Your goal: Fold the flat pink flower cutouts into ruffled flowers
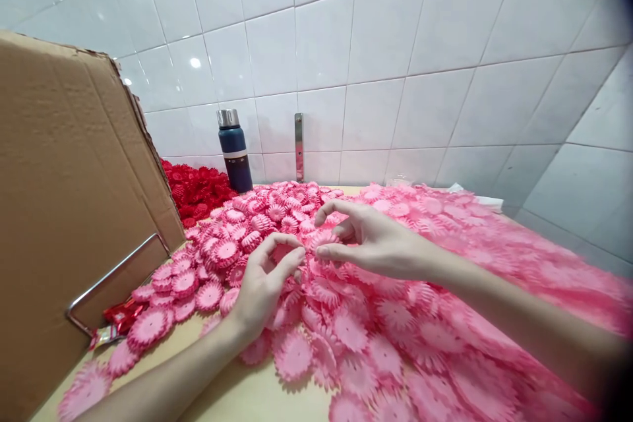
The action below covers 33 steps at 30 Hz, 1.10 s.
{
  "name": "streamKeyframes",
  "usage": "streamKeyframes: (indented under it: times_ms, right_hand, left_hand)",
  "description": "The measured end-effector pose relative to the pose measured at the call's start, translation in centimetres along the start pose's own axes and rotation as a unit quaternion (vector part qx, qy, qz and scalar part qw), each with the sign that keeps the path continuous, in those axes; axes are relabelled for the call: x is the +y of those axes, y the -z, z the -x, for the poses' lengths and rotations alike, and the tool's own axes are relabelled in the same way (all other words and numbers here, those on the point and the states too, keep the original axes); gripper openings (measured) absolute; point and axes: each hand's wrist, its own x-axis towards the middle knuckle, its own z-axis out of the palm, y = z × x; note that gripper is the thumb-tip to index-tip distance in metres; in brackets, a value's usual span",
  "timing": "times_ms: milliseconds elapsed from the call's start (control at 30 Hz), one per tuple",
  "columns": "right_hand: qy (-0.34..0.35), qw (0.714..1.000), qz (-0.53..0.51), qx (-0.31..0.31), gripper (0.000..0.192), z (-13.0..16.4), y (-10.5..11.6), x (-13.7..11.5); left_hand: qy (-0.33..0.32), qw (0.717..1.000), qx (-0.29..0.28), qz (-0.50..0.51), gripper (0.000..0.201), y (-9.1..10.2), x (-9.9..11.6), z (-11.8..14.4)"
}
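Observation:
Over the pile, my left hand (262, 283) has its thumb and index finger pinched together. Something pink shows behind that pinch, but whether it is held or lies in the pile is unclear. My right hand (376, 237) faces it from the right, fingertips almost touching the left ones. Between its thumb and bent fingers is a pink paper flower piece (324, 238), round with a fringed edge. Many similar pink paper flower pieces (350, 330) lie loose and in short stacks under and around both hands. Those on the right look blurred.
A large cardboard box (74, 198) stands at left, with a bent metal bar (116, 271) and a red wrapper (123, 315) beside it. Red paper flowers (198, 188) and a dark blue bottle (236, 155) are at the back. A metal bracket (299, 145) stands against the white tiled wall (376, 33).

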Motion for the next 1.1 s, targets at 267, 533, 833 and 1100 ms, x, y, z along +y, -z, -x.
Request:
streamKeyframes:
  times_ms: [267, 533, 833, 1100]
  right_hand:
    - [0.038, 0.997, 0.057, -0.041, 0.021, 0.5, -0.7, -0.8]
    - [0.02, 1.0, -0.011, 0.008, 0.03, -0.2, -0.3, 0.1]
    - [0.049, 0.998, 0.032, -0.006, 0.027, 0.3, -0.9, -0.7]
    - [0.296, 0.93, 0.205, 0.075, 0.012, -0.4, -0.4, 0.6]
  left_hand:
    - [-0.024, 0.997, -0.067, -0.04, 0.025, -0.1, 0.0, 0.1]
    - [-0.013, 1.0, -0.01, -0.02, 0.021, 0.1, 0.0, -0.3]
    - [-0.009, 0.998, -0.054, -0.024, 0.026, 0.0, 0.4, 0.0]
    - [0.054, 0.998, 0.003, 0.03, 0.045, 0.4, -0.4, -0.5]
